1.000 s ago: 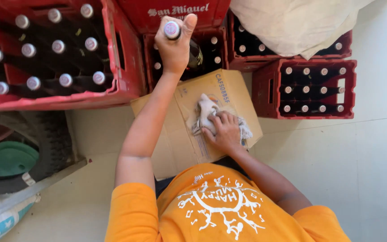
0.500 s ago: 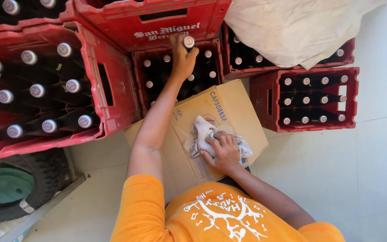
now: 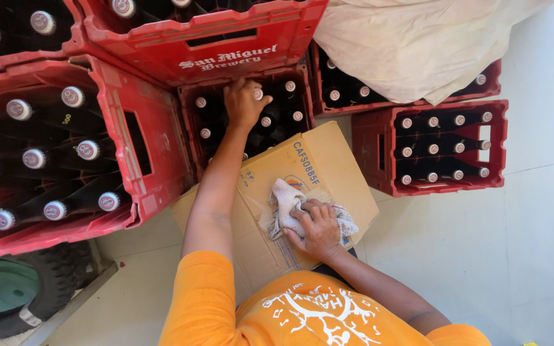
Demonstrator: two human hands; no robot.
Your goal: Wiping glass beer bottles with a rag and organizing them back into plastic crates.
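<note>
Left hand (image 3: pixel 243 101) down in red crate (image 3: pixel 190 122) behind cardboard box (image 3: pixel 315 170), fingers wrapped on bottle top (image 3: pixel 258 94). Right hand (image 3: pixel 318 227) pressing rag (image 3: pixel 286 204) on box, fingers curled. Bottle almost seated.

At ten o'clock I see a big red crate (image 3: pixel 129 147) tilted toward me, full of dark capped bottles (image 3: pixel 72 96). Another red crate (image 3: pixel 226 38) sits at twelve o'clock, stacked above the rest, bottle caps showing at its top edge. At one o'clock a pale sack (image 3: pixel 418 45) drapes over a crate (image 3: pixel 354 106) of bottles. At three o'clock a smaller crate (image 3: pixel 437 186) stands on the pale floor (image 3: pixel 533 243), its bottles in neat rows. At eight o'clock I make out a black tyre (image 3: pixel 52 288) with a green hub (image 3: pixel 1 285), and a grey bar (image 3: pixel 75 301) just beside it.
</note>
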